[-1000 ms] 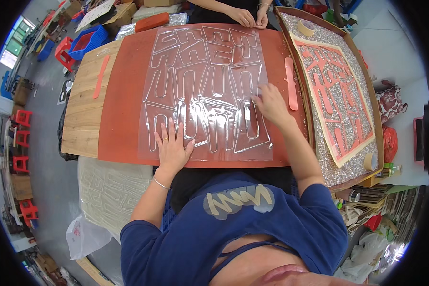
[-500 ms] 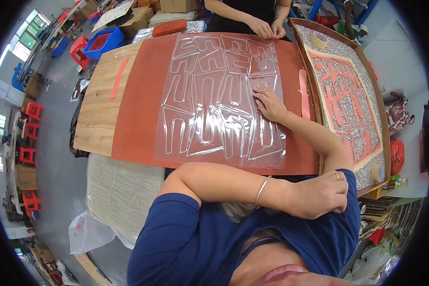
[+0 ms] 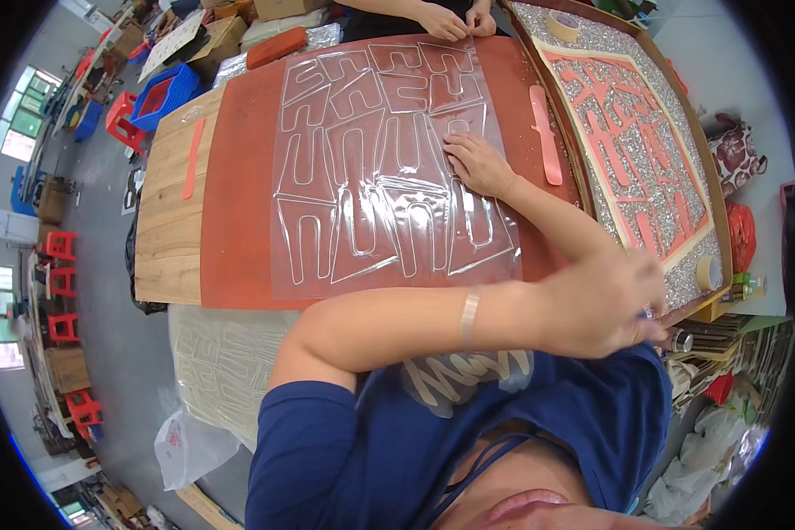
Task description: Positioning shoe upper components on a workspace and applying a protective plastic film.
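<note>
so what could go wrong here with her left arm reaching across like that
1. Only the right hand presses the clear cut-out sheet onto the red mat, so the sheet could slip or lift at its free corners.
2. The left hand reaches across the body toward the framed glitter panel at the table's right edge; it might knock the tape roll sitting on the frame's corner.
3. Another person's hands work the sheet's far edge, so a tug there may shift it.
</note>
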The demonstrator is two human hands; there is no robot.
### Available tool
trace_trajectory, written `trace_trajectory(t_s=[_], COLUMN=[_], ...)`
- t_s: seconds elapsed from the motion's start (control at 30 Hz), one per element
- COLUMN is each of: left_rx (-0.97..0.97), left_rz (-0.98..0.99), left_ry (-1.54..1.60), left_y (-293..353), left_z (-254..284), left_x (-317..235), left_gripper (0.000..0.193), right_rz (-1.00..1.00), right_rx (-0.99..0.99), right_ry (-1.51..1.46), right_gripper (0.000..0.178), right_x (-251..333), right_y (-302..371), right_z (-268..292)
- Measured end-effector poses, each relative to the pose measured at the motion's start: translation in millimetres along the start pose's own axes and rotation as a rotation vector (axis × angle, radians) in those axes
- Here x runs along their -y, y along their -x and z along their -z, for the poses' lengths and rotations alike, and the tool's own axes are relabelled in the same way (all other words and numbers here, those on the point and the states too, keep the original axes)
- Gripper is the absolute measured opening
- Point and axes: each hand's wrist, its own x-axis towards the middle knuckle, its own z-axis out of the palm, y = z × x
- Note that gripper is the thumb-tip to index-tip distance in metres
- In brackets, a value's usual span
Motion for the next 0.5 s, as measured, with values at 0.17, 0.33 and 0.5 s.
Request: trace_trajectory(t_s=[0.17,0.33,0.5], left_rx=[-0.603,-0.642,-0.693], left_rz=[-0.215,-0.554,-0.915], left_ry=[0.122,-0.225,-0.554], left_y=[-34.5,-15.1,2.1], left_z=[63.2,113.4,156.3], left_x=[-62.7,-112.3,-154.8], left_gripper=[0.033,0.017,0.017], right_rz=[-0.015,0.001,-0.026], right_rx=[-0.022,-0.043,-0.038], right_ry=[0.053,-0.005,0.024], right_gripper=[0.022,0.02,0.02], right_x=[-2.3,1.6,-3.6], right_y=[5.0,-0.7,3.9], right_z=[8.5,3.7,11.5])
